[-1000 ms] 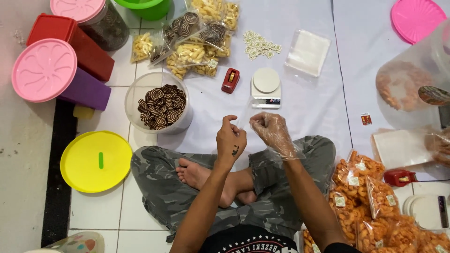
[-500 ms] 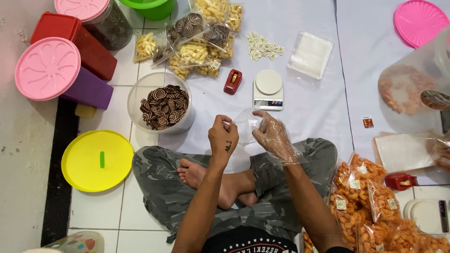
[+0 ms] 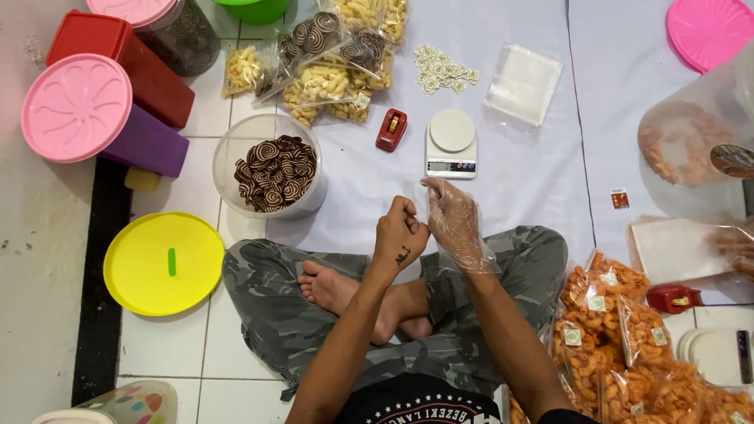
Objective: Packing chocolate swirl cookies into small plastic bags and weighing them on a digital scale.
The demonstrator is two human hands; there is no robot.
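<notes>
Both hands have dropped closer to the crossed legs. The bare left hand point(image 3: 401, 234) is curled shut, pinching the thin crinkled clear plastic glove point(image 3: 458, 228) sheathing the loosely open right hand point(image 3: 454, 221), near the small white digital scale point(image 3: 452, 144).

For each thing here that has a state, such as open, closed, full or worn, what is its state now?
Right hand: inside a clear plastic glove.
Left hand: bare, fingers curled at the glove's edge.
Clear tub: open, holding brown spiral snacks.
Yellow lid: off, flat on the floor.
Pink-lidded container: closed.
Kitchen scale: platform bare, display lit.
Orange snack bags: filled, labelled.
</notes>
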